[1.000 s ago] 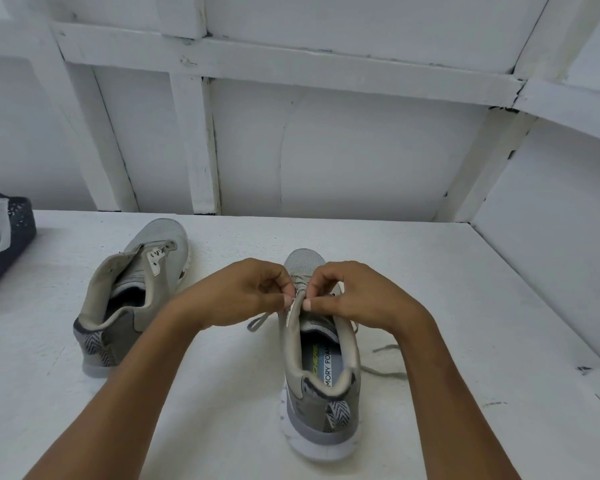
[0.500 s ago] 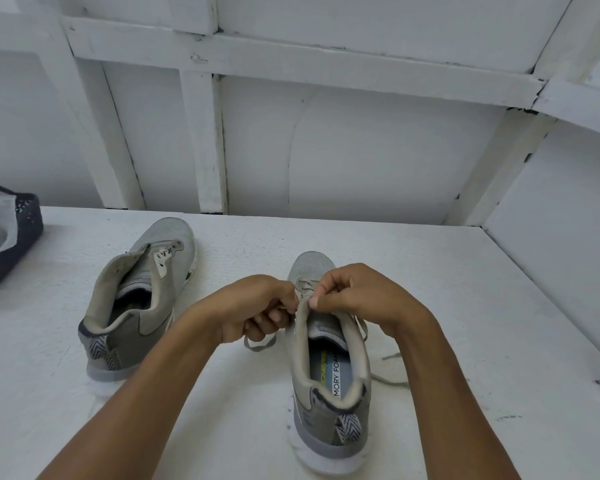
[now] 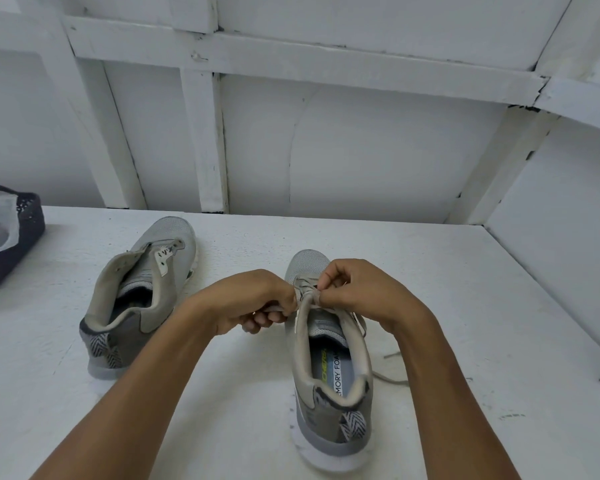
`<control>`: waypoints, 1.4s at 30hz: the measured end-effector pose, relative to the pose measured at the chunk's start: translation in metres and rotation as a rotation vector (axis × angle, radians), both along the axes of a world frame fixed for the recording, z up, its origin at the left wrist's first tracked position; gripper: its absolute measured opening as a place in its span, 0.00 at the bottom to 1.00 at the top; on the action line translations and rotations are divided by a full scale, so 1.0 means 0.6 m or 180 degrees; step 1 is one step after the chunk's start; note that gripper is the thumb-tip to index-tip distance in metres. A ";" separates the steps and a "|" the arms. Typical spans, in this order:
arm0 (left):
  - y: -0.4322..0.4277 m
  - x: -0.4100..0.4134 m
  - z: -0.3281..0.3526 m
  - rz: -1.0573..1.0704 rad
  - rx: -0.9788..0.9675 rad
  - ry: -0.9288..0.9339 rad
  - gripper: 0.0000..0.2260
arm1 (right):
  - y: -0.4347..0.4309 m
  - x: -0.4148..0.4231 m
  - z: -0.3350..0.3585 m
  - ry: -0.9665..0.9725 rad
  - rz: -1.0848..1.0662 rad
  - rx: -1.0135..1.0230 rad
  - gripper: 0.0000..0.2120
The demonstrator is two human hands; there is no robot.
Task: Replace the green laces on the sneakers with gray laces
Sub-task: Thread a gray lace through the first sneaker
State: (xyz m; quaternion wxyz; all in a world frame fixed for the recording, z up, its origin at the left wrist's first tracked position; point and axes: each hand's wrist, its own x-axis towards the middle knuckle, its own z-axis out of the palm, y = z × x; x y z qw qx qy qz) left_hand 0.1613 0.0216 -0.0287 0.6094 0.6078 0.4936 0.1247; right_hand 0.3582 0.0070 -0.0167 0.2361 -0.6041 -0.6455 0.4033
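Note:
A grey sneaker stands in front of me on the white table, heel towards me, toe pointing away. A gray lace crosses its upper eyelets. My left hand grips one end of that lace at the shoe's left side, fingers curled round it. My right hand pinches the lace over the tongue, between thumb and forefinger. A loose lace end trails on the table to the shoe's right. The second grey sneaker stands to the left with no lace visible in it.
A dark blue perforated shoe with white paper inside lies at the table's far left edge. White wooden wall panels rise behind the table and along its right side.
My left hand has drawn down and left with the lace end, curling tighter round it. My right hand stays pinching at the tongue. The view has shifted slightly.

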 end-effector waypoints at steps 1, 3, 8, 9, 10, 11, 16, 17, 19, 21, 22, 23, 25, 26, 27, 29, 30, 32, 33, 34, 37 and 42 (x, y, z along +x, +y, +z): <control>-0.001 -0.002 0.001 0.0014 0.0140 0.0119 0.08 | -0.003 0.001 0.000 -0.0021 -0.0025 0.0044 0.05; 0.002 -0.008 0.002 0.0072 0.0406 0.0304 0.12 | -0.007 0.007 -0.001 -0.0009 -0.0067 0.0094 0.06; 0.017 -0.036 -0.008 0.0397 0.1145 0.0985 0.09 | -0.020 0.035 0.002 0.0196 -0.0216 -0.0008 0.15; 0.021 -0.043 -0.011 0.0464 0.1281 0.1163 0.08 | -0.022 0.040 0.004 0.0156 -0.0174 -0.0065 0.16; 0.024 -0.050 -0.015 0.0510 0.1397 0.1350 0.07 | -0.026 0.045 0.006 0.0133 -0.0121 -0.0130 0.16; 0.026 -0.056 -0.019 0.0526 0.1475 0.1532 0.06 | -0.028 0.047 0.008 0.0130 -0.0071 -0.0190 0.14; 0.019 -0.057 -0.045 0.0427 0.1688 0.2162 0.03 | -0.040 0.042 0.011 -0.0022 0.0021 -0.0084 0.07; 0.020 -0.055 -0.051 0.0442 0.1726 0.2181 0.04 | -0.042 0.041 0.013 -0.0112 0.0057 -0.0061 0.07; 0.023 -0.052 -0.060 0.0500 0.1796 0.2226 0.08 | -0.046 0.040 0.018 -0.0262 0.0061 0.0015 0.06; 0.032 -0.049 -0.072 0.0528 0.1907 0.2366 0.15 | -0.049 0.042 0.021 -0.0275 -0.0112 0.0172 0.04; 0.037 -0.047 -0.077 0.0480 0.1973 0.2500 0.18 | -0.050 0.043 0.020 -0.0226 -0.0241 0.0257 0.03; 0.039 -0.046 -0.081 0.0443 0.2034 0.2673 0.19 | -0.052 0.042 0.017 -0.0160 -0.0365 0.0344 0.04; 0.044 -0.036 -0.088 0.0462 0.2160 0.2970 0.15 | -0.052 0.045 0.013 -0.0052 -0.0586 0.0522 0.04; 0.045 -0.032 -0.091 0.0510 0.2191 0.3058 0.12 | -0.052 0.046 0.010 0.0026 -0.0677 0.0573 0.04; 0.048 -0.027 -0.091 0.0565 0.2220 0.3122 0.10 | -0.051 0.048 0.009 0.0104 -0.0758 0.0613 0.03; 0.053 -0.020 -0.094 0.0582 0.2344 0.3219 0.09 | -0.049 0.051 0.003 0.0217 -0.0852 0.0630 0.03; 0.056 -0.017 -0.096 0.0594 0.2440 0.3211 0.09 | -0.048 0.050 0.000 0.0245 -0.0867 0.0619 0.03; 0.060 -0.011 -0.096 0.0744 0.2526 0.2788 0.06 | -0.049 0.049 -0.007 0.0342 -0.0894 0.0583 0.06; 0.057 -0.008 -0.092 0.0891 0.2445 0.2370 0.05 | -0.049 0.049 -0.009 0.0380 -0.0920 0.0580 0.08; 0.054 -0.005 -0.083 0.1044 0.2281 0.1873 0.04 | -0.048 0.049 -0.008 0.0353 -0.0942 0.0593 0.09; 0.035 0.000 -0.041 0.1307 0.1582 0.0314 0.08 | -0.047 0.052 -0.005 -0.0155 -0.0880 0.0611 0.12; 0.014 -0.006 0.023 0.1094 0.0858 -0.1397 0.13 | -0.042 0.043 -0.002 -0.0441 -0.0701 0.0446 0.11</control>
